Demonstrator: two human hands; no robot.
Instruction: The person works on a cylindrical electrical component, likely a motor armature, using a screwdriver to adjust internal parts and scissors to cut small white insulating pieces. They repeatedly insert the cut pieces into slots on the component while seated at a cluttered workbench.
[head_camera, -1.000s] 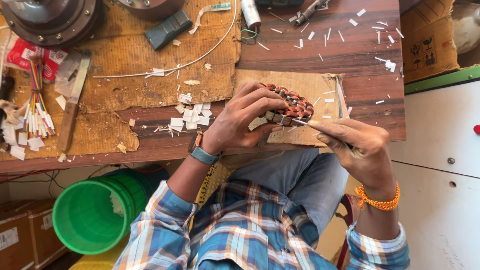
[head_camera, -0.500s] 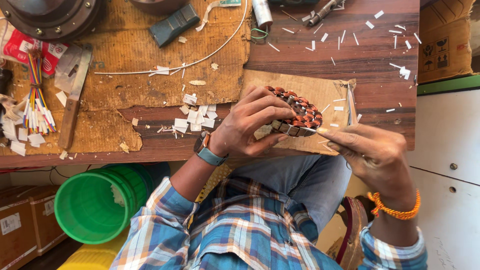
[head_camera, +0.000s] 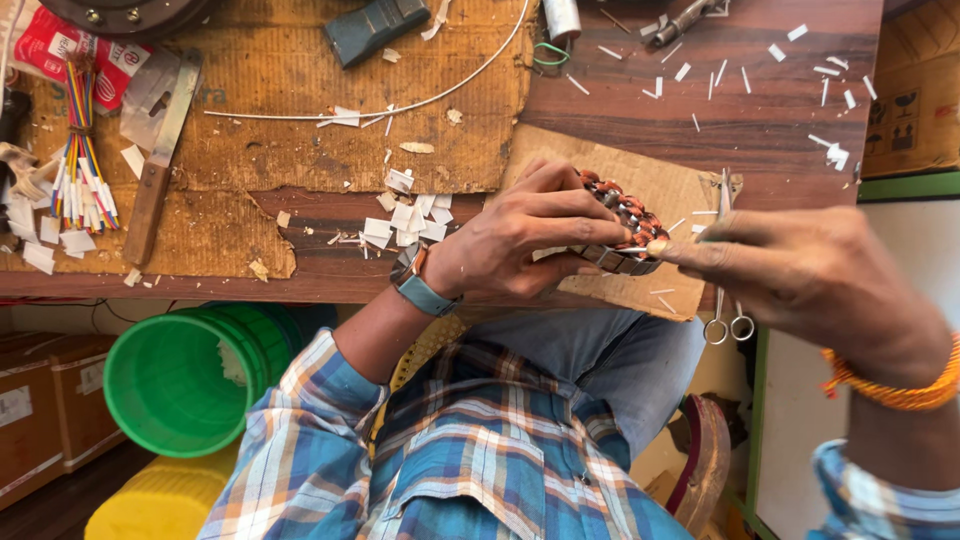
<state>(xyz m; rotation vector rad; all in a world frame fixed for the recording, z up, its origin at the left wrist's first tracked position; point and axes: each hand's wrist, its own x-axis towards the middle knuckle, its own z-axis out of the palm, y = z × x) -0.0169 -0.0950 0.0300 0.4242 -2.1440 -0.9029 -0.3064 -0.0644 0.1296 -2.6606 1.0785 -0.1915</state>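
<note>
Left hand (head_camera: 520, 235) wraps over the near side of a ring-shaped motor stator (head_camera: 622, 225) wound with copper coils, fingers curled shut on it and pinning it just above the front edge of the table (head_camera: 780, 110), at centre frame. Right hand (head_camera: 800, 270) sits just right of it, thumb and forefinger pinched together on something thin at the ring's right rim; I cannot tell what the pinched piece is, it is too small.

Compared with 1 second ago, the right hand has come up and in from the lower right: then it trailed out well clear of the ring, now its fingertips touch the winding. The left hand has barely shifted its grip. My reading is that a pull-out stroke has ended and the fingers are back at the coil for the next bit of work on the same spot.

The stator lies tilted, its open face turned up and toward the upper right of the frame, resting over a cardboard sheet (head_camera: 670, 190). Its visible long axis runs from upper left down to lower right, following the arc of copper windings.

A small pair of scissors (head_camera: 725, 260) lies just behind the right fingers, handles hanging over the table edge. Scraps of white paper (head_camera: 405, 215) are scattered left of the left hand, and a green bucket (head_camera: 185, 375) stands below.
</note>
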